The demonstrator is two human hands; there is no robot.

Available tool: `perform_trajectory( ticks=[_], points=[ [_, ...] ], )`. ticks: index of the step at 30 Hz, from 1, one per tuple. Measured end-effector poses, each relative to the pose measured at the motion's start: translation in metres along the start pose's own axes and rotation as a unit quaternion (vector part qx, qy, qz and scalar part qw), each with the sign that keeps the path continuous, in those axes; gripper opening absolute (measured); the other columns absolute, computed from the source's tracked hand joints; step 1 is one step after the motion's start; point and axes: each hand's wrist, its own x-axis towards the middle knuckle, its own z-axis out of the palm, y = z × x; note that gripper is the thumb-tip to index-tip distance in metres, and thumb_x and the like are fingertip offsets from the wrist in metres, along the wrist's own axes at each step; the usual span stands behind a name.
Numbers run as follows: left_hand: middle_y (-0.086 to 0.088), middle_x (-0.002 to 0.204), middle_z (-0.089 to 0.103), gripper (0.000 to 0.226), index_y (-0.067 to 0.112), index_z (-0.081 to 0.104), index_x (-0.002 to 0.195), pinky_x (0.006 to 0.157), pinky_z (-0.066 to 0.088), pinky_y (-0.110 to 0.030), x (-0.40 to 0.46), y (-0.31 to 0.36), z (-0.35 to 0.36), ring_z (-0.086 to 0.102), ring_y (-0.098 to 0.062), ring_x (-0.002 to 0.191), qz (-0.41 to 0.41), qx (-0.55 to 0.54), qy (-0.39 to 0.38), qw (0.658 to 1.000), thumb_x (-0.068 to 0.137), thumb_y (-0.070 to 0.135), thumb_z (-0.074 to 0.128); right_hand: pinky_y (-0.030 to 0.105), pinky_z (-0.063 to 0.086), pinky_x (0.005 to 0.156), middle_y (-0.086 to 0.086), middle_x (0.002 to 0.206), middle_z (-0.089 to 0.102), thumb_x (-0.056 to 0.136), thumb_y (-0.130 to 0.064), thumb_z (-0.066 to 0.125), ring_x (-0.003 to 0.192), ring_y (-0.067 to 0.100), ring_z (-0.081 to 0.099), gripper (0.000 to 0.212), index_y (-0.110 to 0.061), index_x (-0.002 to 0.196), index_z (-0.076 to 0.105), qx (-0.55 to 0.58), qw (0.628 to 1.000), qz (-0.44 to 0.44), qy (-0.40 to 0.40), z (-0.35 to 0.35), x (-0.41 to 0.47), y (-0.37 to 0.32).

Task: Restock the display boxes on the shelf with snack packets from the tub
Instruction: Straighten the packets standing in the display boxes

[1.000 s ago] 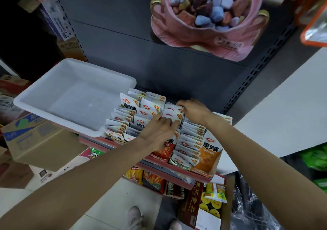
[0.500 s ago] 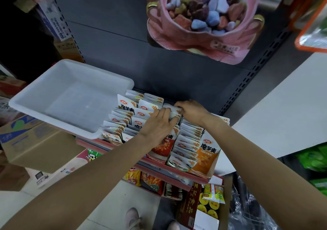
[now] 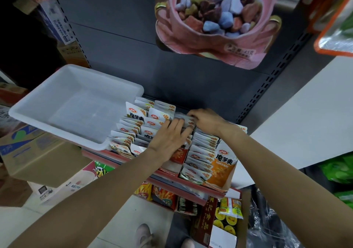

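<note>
A white plastic tub rests on the shelf at left, nothing visible inside it. Right of it stand display boxes filled with rows of white snack packets; the rightmost orange display box holds another row. My left hand lies on the middle box, its straight fingers pressing the packets toward the back. My right hand is at the back of that row, its fingers curled over the rear packets.
A red shelf edge runs under the boxes. Cardboard cartons stand on the floor at left. More snack boxes sit on the lower shelf. A pink printed bag hangs above. White panel at right.
Both hands have slid a little toward the back of the middle box, drawing closer together over the rear packets. The tub has not moved.
</note>
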Motion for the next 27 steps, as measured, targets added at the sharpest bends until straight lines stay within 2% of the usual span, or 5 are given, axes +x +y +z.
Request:
perform_trajectory(
  ticks=[3,5,9,20,27],
  points=[
    [-0.02,0.131,0.047,0.097,0.008,0.034,0.142,0.098,0.042,-0.038,-0.001,-0.001,-0.008,0.048,-0.032,0.12,-0.03,-0.041,-0.015,0.999,0.056,0.006,0.08,0.03,0.04,0.082,0.012,0.123,0.058,0.099,-0.014,0.039,0.107,0.026,0.053,0.028,-0.01,0.123,0.052,0.027,1.0,0.008,-0.008,-0.001,-0.005,0.0],
    [-0.024,0.151,0.02,0.097,0.003,0.007,0.149,0.116,0.018,-0.039,-0.002,-0.002,-0.007,0.022,-0.034,0.14,-0.036,-0.04,-0.027,0.998,0.074,0.002,0.068,0.031,0.04,0.087,0.014,0.125,0.057,0.098,-0.011,0.04,0.11,0.028,0.053,0.03,-0.008,0.126,0.05,0.029,1.0,0.003,0.011,0.003,-0.009,0.0],
    [-0.02,0.157,-0.006,0.095,0.0,-0.014,0.146,0.113,-0.013,-0.038,-0.001,-0.004,-0.004,-0.005,-0.03,0.146,-0.026,0.006,-0.052,0.998,0.084,0.004,0.058,0.029,0.041,0.092,0.012,0.127,0.056,0.097,-0.009,0.042,0.113,0.028,0.052,0.035,-0.012,0.131,0.049,0.042,0.998,0.017,0.042,0.009,-0.013,0.002],
    [-0.02,0.155,-0.015,0.085,-0.002,-0.013,0.146,0.114,-0.01,-0.035,0.009,-0.004,-0.005,-0.011,-0.028,0.145,-0.035,-0.058,-0.05,0.996,0.085,-0.009,0.047,0.019,0.034,0.086,0.005,0.138,0.051,0.098,-0.006,0.036,0.121,0.02,0.048,0.04,-0.018,0.134,0.05,0.124,0.991,0.047,0.002,-0.007,-0.023,0.0],
    [-0.014,0.156,-0.018,0.1,0.003,-0.016,0.146,0.112,-0.017,-0.034,-0.008,-0.022,-0.016,-0.017,-0.024,0.144,-0.029,-0.079,-0.06,0.995,0.088,0.034,0.059,0.024,0.013,0.114,0.0,0.158,0.018,0.097,-0.024,0.046,0.144,0.016,0.015,0.06,-0.016,0.15,0.02,0.066,0.995,0.027,0.068,0.013,-0.045,-0.009]
  ],
)
